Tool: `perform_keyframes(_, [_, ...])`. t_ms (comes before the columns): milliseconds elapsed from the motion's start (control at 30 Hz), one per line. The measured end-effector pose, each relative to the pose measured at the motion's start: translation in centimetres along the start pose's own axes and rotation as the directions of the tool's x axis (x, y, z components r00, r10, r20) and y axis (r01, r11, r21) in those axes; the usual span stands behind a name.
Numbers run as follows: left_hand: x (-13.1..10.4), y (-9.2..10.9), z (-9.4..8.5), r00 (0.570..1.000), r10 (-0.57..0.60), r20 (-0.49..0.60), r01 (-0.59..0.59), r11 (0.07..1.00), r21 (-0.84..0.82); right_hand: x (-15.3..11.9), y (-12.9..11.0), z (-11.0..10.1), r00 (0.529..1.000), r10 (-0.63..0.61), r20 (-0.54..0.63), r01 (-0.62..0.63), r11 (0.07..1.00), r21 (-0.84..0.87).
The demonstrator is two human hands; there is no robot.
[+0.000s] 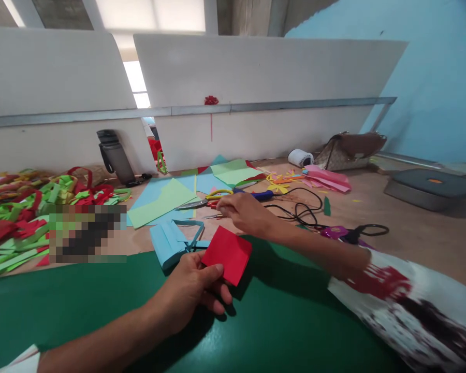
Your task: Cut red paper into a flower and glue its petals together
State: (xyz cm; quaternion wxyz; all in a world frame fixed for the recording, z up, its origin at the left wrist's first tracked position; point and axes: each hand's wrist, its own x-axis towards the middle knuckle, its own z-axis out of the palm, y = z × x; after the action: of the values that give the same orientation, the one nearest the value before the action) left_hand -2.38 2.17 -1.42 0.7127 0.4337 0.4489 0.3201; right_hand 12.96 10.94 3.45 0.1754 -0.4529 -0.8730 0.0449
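Observation:
A square of red paper [229, 254] is pinched between the thumb and fingers of my left hand [198, 285], above the green mat [295, 311]. Just behind it lies a folded light blue paper bag [166, 243] with a strip handle. My right hand [241, 210] reaches over the tools, its fingers closed near the red handle of a tool; what they hold is too small to make out. Scissors with yellow handles [219, 194] and a blue-handled tool with a black cord [262, 196] lie beside and behind it.
Green and red paper strips [23, 223] pile up at the left, by a dark bottle [116, 158]. Coloured sheets [171, 199] lie behind the tools. Further right are pink paper [328, 178], a thread spool [300, 157], a handbag [353, 150] and a grey case [431, 189].

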Motion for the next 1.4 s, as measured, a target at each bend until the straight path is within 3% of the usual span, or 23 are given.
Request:
perform_keyframes(133, [0.2, -0.2, 0.3, 0.999, 0.032, -0.009, -0.032, 0.998, 0.061, -4.6, -0.5, -0.5, 0.999, -0.006, -0.051, 0.015, 0.983, 0.180])
perform_keyframes(233, [0.7, -0.2, 0.5, 0.997, 0.075, -0.031, -0.071, 0.991, 0.112, -6.0, -0.2, -0.2, 0.998, -0.024, -0.049, 0.037, 0.961, 0.273])
perform_keyframes(400, [1.3, -0.2, 1.0, 0.986, 0.153, -0.064, -0.133, 0.961, 0.244, -6.5, 0.4, 0.6, 0.996, 0.001, -0.091, 0.028, 0.948, 0.317])
perform_keyframes(700, [1.2, -0.4, 1.0, 0.981, 0.181, -0.072, -0.150, 0.939, 0.309, -7.6, 0.3, 1.1, 0.953, -0.196, -0.233, 0.226, 0.968, 0.110])
perform_keyframes(900, [1.2, -0.5, 1.1, 0.977, 0.203, -0.065, -0.173, 0.932, 0.319, -7.2, 0.4, 1.5, 0.966, -0.072, -0.247, 0.114, 0.980, 0.161])
perform_keyframes(1100, [1.1, -0.5, 1.3, 0.972, 0.226, -0.068, -0.189, 0.918, 0.348, -7.2, 0.1, 1.4, 0.954, -0.157, -0.257, 0.214, 0.954, 0.209])
perform_keyframes(1200, [1.1, -0.7, 1.2, 0.970, 0.235, -0.066, -0.200, 0.919, 0.340, -7.2, -0.2, 1.2, 0.968, -0.024, -0.251, 0.110, 0.936, 0.335])
perform_keyframes(1300, [1.0, -0.8, 1.1, 0.967, 0.251, -0.053, -0.224, 0.925, 0.306, -7.0, -0.3, 1.1, 0.976, 0.190, -0.110, -0.096, 0.821, 0.562])
perform_keyframes(1400, [0.8, -0.7, 0.9, 0.959, 0.283, -0.029, -0.272, 0.943, 0.194, -6.7, 0.1, 1.3, 0.967, 0.254, 0.019, -0.198, 0.704, 0.682])
